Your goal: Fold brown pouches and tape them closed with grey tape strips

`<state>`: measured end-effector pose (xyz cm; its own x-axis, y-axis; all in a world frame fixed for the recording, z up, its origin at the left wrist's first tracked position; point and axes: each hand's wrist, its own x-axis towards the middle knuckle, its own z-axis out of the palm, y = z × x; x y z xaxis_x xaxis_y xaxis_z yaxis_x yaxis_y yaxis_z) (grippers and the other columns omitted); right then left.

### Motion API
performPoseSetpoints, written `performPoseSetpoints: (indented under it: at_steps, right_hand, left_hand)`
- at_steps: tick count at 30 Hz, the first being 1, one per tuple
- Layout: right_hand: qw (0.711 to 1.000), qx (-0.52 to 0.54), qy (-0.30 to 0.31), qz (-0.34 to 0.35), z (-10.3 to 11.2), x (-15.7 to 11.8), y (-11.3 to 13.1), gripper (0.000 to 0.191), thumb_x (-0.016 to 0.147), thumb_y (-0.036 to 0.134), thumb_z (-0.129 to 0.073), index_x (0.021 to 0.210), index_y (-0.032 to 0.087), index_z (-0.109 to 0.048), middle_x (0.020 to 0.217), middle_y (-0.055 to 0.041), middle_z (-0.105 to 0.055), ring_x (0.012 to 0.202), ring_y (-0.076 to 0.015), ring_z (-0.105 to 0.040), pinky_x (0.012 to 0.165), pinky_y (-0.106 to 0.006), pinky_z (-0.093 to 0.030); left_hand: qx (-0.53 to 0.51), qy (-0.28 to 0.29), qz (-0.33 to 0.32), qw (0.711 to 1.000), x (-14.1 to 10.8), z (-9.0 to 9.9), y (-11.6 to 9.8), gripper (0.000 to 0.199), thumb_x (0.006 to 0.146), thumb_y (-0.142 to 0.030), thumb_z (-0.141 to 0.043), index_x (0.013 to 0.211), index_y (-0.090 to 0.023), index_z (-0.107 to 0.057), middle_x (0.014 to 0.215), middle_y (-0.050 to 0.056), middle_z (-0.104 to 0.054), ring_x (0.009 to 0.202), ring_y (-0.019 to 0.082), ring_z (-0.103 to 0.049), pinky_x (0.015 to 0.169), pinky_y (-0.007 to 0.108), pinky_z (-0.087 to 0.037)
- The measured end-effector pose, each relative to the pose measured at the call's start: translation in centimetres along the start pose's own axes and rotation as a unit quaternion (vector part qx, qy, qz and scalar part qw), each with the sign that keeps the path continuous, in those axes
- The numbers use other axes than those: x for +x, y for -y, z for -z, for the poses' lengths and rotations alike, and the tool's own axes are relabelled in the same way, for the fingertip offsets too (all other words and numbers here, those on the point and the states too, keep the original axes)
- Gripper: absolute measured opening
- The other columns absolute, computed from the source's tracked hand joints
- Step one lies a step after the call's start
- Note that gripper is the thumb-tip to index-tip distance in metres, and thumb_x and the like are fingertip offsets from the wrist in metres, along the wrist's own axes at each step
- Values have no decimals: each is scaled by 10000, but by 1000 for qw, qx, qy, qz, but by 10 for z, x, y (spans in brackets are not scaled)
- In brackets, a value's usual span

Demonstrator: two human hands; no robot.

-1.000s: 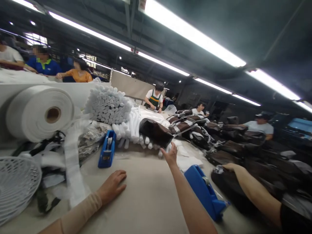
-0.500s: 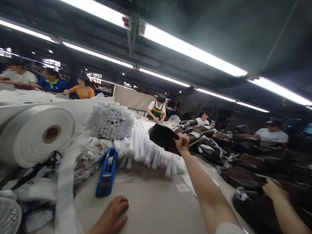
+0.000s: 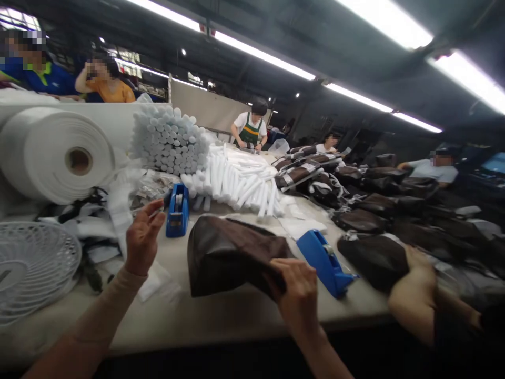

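Note:
A dark brown leather-like bag (image 3: pixel 232 252) hangs just above the near part of the table, its left end bulging toward the left. My right hand (image 3: pixel 294 284) grips its right end, thumb beneath the edge and fingers over it. To the left, my left hand (image 3: pixel 145 237) is raised with its fingers apart and holds nothing. Beside that hand stands a blue tape dispenser (image 3: pixel 177 213). A second blue dispenser (image 3: pixel 325 263) rests on the table just right of my right hand.
White foam rods (image 3: pixel 236 179) lie heaped behind the bag, next to a bundle of them. At left are a large white roll (image 3: pixel 47 152) and a white plastic basket (image 3: pixel 35 268). Brown bags (image 3: pixel 363 221) pile up at right, where another person's arm (image 3: pixel 414 295) reaches in.
The view has tilted down. My right hand has brought the bag nearer, down over the table's near part. My left hand has lifted off the tabletop. The second dispenser and whole basket now show.

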<state>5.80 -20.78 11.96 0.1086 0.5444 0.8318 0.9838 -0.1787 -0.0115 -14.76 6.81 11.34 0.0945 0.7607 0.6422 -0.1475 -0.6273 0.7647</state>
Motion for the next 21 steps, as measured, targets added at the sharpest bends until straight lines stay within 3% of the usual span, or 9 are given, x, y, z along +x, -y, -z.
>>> performPoseSetpoints:
  at_steps: [2,4,7,9,12,15,18,21]
  right_hand:
    - [994,32,100,-7,-14,-25,18,367,778,322,-743,1104,200,-628,1080,-113,-682,989,-284,-613,861,-433,-427]
    - [982,59,179,3,-15,-24,19,669,707,431,-788,1285,195,-548,1271,-145,-599,1140,-326,-555,941,-475,-419]
    - [964,68,252,49,-7,7,4,1138,570,620,-808,1491,173,-312,1515,-184,-343,1392,-396,-303,1113,-577,-261]
    - [939,69,326,87,-9,27,-6,1352,453,719,-797,1526,134,-219,1568,-219,-207,1444,-434,-154,1148,-625,-139]
    - [891,76,428,135,-28,39,-12,1483,348,768,-785,1533,118,-173,1585,-245,-110,1451,-461,-68,1135,-665,-84]
    - [860,67,493,115,-47,37,-16,1451,412,698,-820,1548,166,-91,1591,-239,-83,1438,-481,-110,1105,-683,-167]
    - [858,81,497,103,-46,32,-18,1304,538,575,-831,1548,201,-95,1578,-222,-180,1394,-436,-294,1077,-576,-335]
    - [870,102,466,127,-34,25,-21,1167,623,492,-809,1532,146,-165,1535,-242,-281,1353,-380,-388,1056,-479,-398]
  left_hand:
    - [67,64,-44,995,-3,19,-28,499,917,-505,-503,1253,-141,-564,1372,110,-532,1319,275,-454,1118,428,-363]
    - [157,215,-88,960,-12,29,-51,688,827,-611,-584,1348,-168,-503,1469,109,-445,1378,308,-383,1148,476,-308]
    - [257,453,-141,842,-32,20,-70,1115,622,-738,-686,1497,-169,-294,1579,144,-257,1455,352,-225,1164,515,-245]
    - [296,530,-169,777,-45,1,-70,1254,518,-760,-717,1509,-142,-261,1590,185,-196,1468,380,-154,1160,540,-219]
    - [346,539,-192,743,-60,-34,-53,1335,354,-651,-806,1483,-127,-323,1573,239,-201,1459,437,-108,1150,603,-150]
    - [370,537,-176,738,-66,-52,-26,1290,339,-421,-835,1489,-144,-320,1562,256,-219,1433,461,-198,1125,593,-245]
    - [366,534,-175,742,-69,-48,-4,1158,460,-245,-734,1516,-187,-260,1560,234,-250,1384,405,-361,1062,507,-400]
    - [352,517,-210,751,-76,-36,3,1049,527,-164,-623,1514,-230,-273,1541,175,-333,1343,356,-443,1044,473,-442]
